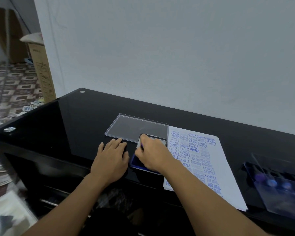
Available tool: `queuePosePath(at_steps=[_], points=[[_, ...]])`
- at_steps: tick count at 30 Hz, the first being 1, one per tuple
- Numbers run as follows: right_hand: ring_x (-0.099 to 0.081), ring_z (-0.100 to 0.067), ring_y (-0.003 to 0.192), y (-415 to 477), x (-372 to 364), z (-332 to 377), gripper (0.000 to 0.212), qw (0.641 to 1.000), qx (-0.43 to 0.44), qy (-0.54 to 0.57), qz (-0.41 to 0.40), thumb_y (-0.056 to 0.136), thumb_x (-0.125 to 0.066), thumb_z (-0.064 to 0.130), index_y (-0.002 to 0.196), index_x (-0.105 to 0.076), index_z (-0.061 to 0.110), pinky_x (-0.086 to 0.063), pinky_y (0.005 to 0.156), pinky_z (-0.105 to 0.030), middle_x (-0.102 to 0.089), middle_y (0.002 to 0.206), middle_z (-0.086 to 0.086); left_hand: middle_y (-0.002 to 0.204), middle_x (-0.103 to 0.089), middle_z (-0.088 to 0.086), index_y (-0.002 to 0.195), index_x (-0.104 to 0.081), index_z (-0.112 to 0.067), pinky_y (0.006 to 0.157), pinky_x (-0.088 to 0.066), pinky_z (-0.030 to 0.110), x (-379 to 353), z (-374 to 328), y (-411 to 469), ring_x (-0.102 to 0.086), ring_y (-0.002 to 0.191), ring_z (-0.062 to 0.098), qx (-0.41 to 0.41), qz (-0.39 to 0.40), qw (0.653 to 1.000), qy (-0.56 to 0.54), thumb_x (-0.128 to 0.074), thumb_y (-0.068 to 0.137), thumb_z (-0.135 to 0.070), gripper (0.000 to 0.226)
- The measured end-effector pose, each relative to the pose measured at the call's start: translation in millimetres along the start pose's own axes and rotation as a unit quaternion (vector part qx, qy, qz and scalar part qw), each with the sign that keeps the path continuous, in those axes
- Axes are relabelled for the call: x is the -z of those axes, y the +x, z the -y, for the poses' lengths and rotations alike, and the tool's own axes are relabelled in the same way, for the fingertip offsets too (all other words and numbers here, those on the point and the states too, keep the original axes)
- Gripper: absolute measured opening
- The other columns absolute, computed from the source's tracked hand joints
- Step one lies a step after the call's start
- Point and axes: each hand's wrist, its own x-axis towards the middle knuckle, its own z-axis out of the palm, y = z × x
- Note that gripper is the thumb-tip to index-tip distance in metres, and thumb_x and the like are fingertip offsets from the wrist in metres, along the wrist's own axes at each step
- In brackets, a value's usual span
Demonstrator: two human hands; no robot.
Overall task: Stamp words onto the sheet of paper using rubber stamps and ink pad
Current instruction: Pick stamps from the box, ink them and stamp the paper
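Observation:
A white sheet of paper, covered with several blue stamped words, lies on the black glass table. Just left of it sits the ink pad, its blue surface showing under my right hand. My right hand is closed around a small rubber stamp; only a purple sliver shows between the fingers, low over the pad. The pad's dark-framed lid peeks out behind the hand. My left hand lies flat on the table beside the pad, fingers apart, thumb near the pad's edge.
A clear plastic lid lies flat behind the hands. At the right edge a blurred clear case holds several stamps with purple tops. A white wall rises behind the table. A cardboard box stands on the patterned floor at left.

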Motion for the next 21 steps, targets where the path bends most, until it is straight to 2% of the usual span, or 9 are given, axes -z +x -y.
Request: queuePosePath(at_steps=[9,17,21], points=[[-0.055,-0.030,0.075,-0.6,0.1,-0.2,0.016,1.000,-0.004,0.001,-0.002,0.093,-0.047,0.030,0.085,-0.039,0.019,-0.038,0.061,-0.035,-0.059,0.086,-0.010,0.160,-0.027,-0.003,0.149,-0.037,-0.023,0.122,-0.010,0.046,-0.3,0.2,0.2,-0.017,0.149,0.013,0.001,0.002,1.000,0.000,-0.030,0.103,-0.036,0.047],[-0.057,-0.028,0.075,-0.6,0.2,0.9,0.016,1.000,-0.005,0.001,-0.002,0.094,-0.047,0.032,0.087,-0.041,0.019,-0.045,0.063,-0.038,-0.059,0.086,-0.008,0.160,-0.027,-0.004,0.149,-0.036,-0.023,0.123,-0.009,0.046,0.6,0.1,0.2,-0.016,0.149,0.013,0.001,0.005,1.000,-0.001,-0.030,0.103,-0.036,0.048],[-0.056,-0.029,0.077,-1.1,0.5,1.2,0.016,1.000,-0.007,-0.003,0.000,0.094,-0.046,0.032,0.087,-0.040,0.020,-0.042,0.063,-0.037,-0.058,0.088,-0.009,0.160,-0.026,-0.004,0.149,-0.035,-0.024,0.123,-0.009,0.046,0.4,0.4,0.2,-0.015,0.150,0.012,0.000,0.007,1.000,0.000,-0.030,0.104,-0.036,0.048]])
